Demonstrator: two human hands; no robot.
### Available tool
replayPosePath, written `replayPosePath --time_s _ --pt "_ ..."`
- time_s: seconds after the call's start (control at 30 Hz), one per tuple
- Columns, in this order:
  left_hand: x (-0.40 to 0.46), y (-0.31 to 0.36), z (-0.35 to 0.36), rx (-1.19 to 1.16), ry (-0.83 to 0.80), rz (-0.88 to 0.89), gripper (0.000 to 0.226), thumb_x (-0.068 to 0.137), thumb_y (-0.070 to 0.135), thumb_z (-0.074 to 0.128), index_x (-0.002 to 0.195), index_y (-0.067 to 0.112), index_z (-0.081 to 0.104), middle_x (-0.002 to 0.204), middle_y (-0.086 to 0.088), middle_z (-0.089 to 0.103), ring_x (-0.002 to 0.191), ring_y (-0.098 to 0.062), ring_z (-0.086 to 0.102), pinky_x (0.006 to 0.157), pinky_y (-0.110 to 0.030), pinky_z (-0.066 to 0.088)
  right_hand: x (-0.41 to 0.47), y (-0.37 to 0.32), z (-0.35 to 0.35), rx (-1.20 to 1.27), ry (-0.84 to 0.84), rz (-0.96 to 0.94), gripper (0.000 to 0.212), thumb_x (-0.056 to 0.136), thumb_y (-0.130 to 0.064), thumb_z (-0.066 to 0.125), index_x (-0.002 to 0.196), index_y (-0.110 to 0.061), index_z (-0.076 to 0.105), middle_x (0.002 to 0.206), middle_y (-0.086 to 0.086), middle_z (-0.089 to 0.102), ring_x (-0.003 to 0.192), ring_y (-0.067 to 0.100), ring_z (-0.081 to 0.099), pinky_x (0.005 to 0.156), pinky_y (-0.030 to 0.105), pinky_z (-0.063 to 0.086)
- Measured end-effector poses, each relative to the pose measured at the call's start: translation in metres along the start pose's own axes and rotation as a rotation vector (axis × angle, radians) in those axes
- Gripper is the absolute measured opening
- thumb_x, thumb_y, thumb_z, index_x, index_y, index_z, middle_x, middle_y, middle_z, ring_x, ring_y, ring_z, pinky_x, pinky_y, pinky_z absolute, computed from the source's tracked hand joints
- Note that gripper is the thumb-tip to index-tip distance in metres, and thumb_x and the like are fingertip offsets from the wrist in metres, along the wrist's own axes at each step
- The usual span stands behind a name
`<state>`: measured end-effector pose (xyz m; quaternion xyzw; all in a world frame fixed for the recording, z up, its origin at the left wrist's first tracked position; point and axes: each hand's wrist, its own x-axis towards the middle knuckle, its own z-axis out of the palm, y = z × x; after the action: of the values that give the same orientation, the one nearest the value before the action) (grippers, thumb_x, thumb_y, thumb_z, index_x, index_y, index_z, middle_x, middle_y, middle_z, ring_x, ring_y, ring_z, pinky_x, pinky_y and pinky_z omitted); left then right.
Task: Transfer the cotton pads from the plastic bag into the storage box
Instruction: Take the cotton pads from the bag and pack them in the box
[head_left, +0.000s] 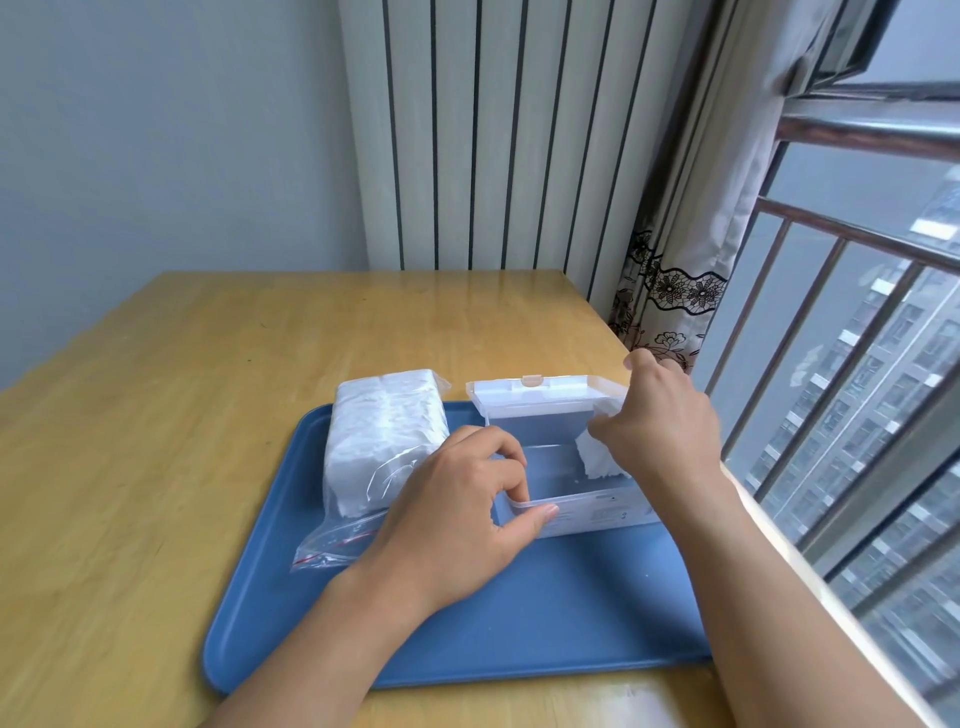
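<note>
On a wooden table sits a blue tray. On it, a clear box stands with its lid raised. The left hand pinches the box's near left corner, thumb outside the rim. The right hand holds white pads inside the box at its right end. Left of the box lies a bag full of pads, its zip end toward the viewer. A curtain hangs by the window
</note>
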<state>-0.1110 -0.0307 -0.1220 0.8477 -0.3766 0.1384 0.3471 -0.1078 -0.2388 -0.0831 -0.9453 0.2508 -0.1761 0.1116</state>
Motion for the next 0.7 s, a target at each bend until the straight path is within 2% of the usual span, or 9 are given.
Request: replayPosePath --time_s 0.07,0.17,0.27,0.3,0.37,0.43,0.47,0.6,0.7 --pt "0.0 0.0 0.0 -0.004 -0.001 -0.003 0.029 0.082 0.047 0.072 0.066 0.026 0.062 0.096 0.017 0.058 0.095 -0.002 0.053 0.083 -0.025 0.047 0.0 0.001 -0.002 0.076 -0.008 0.011 0.07 0.076 -0.053 0.078 0.13 -0.017 0.054 0.121 0.006 0.057 0.106 0.035 0.063 0.078 0.039 0.048" --pt "-0.001 0.001 0.0 -0.007 0.0 -0.004 0.028 0.083 0.047 0.072 0.067 0.026 0.062 0.098 0.018 0.057 0.096 -0.002 0.052 0.084 -0.026 0.046 0.002 0.002 -0.012 0.286 0.11 0.036 0.075 0.076 -0.08 0.059 0.118 -0.018 0.066 0.113 0.004 0.065 0.105 0.028 0.064 0.086 0.04 0.051" --pt "-0.001 0.0 0.0 -0.012 0.002 -0.009 0.026 0.082 0.046 0.075 0.069 0.026 0.064 0.099 0.018 0.058 0.098 -0.002 0.052 0.085 -0.025 0.046 -0.001 0.0 -0.03 0.544 0.285 -0.109 0.054 0.093 -0.062 0.055 0.075 -0.013 0.07 0.07 0.002 0.068 0.071 0.027 0.064 0.066 0.038 0.051" --pt "-0.001 0.0 0.0 -0.011 0.007 -0.007 0.025 0.082 0.046 0.075 0.069 0.026 0.065 0.099 0.018 0.058 0.098 -0.002 0.053 0.085 -0.025 0.046 -0.004 -0.003 -0.035 0.628 0.211 -0.166 0.053 0.097 -0.053 0.055 0.069 -0.01 0.07 0.062 0.004 0.068 0.063 0.029 0.065 0.061 0.038 0.051" --pt "-0.001 0.0 0.0 -0.01 0.012 -0.003 0.025 0.081 0.046 0.076 0.07 0.026 0.065 0.099 0.017 0.059 0.097 -0.003 0.053 0.084 -0.026 0.046 -0.015 -0.014 -0.035 0.695 -0.143 -0.193 0.05 0.099 -0.043 0.056 0.068 -0.007 0.073 0.061 0.007 0.073 0.057 0.028 0.071 0.055 0.04 0.055" --pt "0.0 -0.001 0.001 -0.014 0.016 0.001 0.026 0.081 0.046 0.076 0.069 0.026 0.065 0.099 0.016 0.06 0.096 -0.004 0.054 0.083 -0.026 0.046 -0.023 -0.02 -0.023 0.535 -0.434 -0.169 0.053 0.101 -0.043 0.053 0.072 -0.003 0.072 0.066 0.01 0.074 0.061 0.03 0.072 0.06 0.042 0.06" --pt "0.0 -0.002 0.001 -0.017 0.02 0.002 0.026 0.08 0.046 0.075 0.069 0.025 0.065 0.099 0.016 0.06 0.096 -0.005 0.054 0.083 -0.026 0.045 -0.024 -0.021 -0.016 0.416 -0.463 -0.173 0.056 0.101 -0.043 0.051 0.069 -0.001 0.069 0.066 0.012 0.073 0.062 0.032 0.069 0.063 0.04 0.06" --pt "-0.001 -0.004 0.001 -0.007 0.022 0.027 0.024 0.081 0.045 0.076 0.07 0.026 0.065 0.098 0.017 0.059 0.095 -0.004 0.054 0.084 -0.026 0.046 -0.017 -0.017 -0.004 0.202 -0.339 -0.166 0.052 0.1 -0.035 0.049 0.057 -0.008 0.04 0.057 0.01 0.05 0.058 0.028 0.045 0.055 0.033 0.036" --pt "0.0 0.001 -0.005 -0.086 0.036 0.026 0.022 0.083 0.048 0.072 0.081 0.026 0.071 0.1 0.017 0.062 0.097 -0.004 0.058 0.082 -0.018 0.045 -0.018 -0.017 -0.009 0.264 -0.343 -0.218 0.049 0.101 -0.031 0.049 0.068 0.003 0.055 0.064 0.018 0.059 0.06 0.025 0.047 0.054 0.034 0.037"
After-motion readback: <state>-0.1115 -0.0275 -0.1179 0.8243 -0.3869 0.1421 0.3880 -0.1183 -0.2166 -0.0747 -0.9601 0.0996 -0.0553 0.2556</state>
